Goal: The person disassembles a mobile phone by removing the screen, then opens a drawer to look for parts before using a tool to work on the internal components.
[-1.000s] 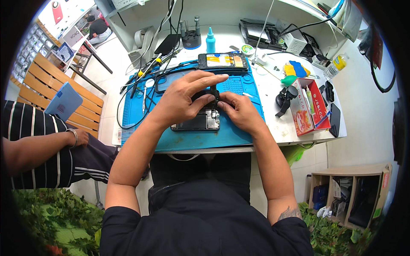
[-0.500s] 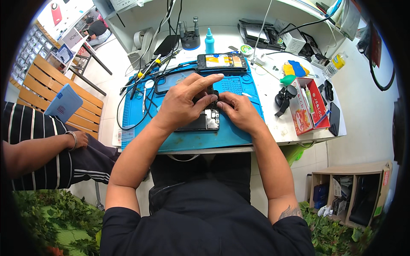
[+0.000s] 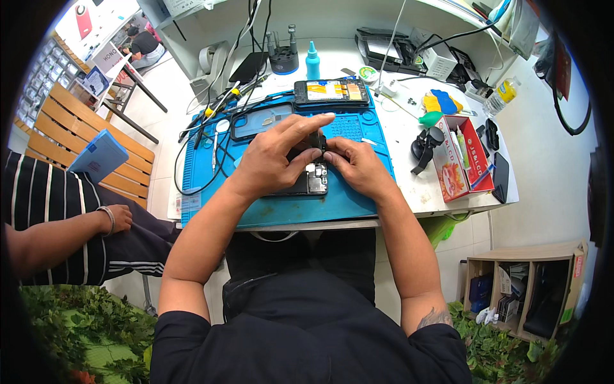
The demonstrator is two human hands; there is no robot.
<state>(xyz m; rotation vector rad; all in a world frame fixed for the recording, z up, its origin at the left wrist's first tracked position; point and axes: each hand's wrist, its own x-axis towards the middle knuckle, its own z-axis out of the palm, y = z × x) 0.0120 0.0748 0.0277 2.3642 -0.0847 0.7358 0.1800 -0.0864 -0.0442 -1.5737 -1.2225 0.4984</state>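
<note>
An opened phone (image 3: 314, 183) lies on the blue work mat (image 3: 281, 212), its dark battery and silver parts showing. Over its upper end my left hand (image 3: 272, 157) has its index finger stretched out above, while the thumb presses against a small black piece (image 3: 322, 143). On the other side of that piece, my right hand (image 3: 359, 165) pinches it with thumb and bent forefinger. Its exact kind is hidden by the fingers. Behind the hands sit a second opened phone (image 3: 331, 93) and a clear phone case (image 3: 246, 125).
Tangled black cables (image 3: 220, 150) and tools cover the mat's left side. A blue bottle (image 3: 313, 63) and a tool holder (image 3: 283, 59) stand behind. At right are a red-and-white box (image 3: 470, 168) and a green blower bulb (image 3: 431, 120). A seated person's arm (image 3: 70, 227) is at left.
Both hands stay nearly in place, with only slight finger shifts around the black piece. At left, the seated person's blue booklet has tilted and moved a little.
</note>
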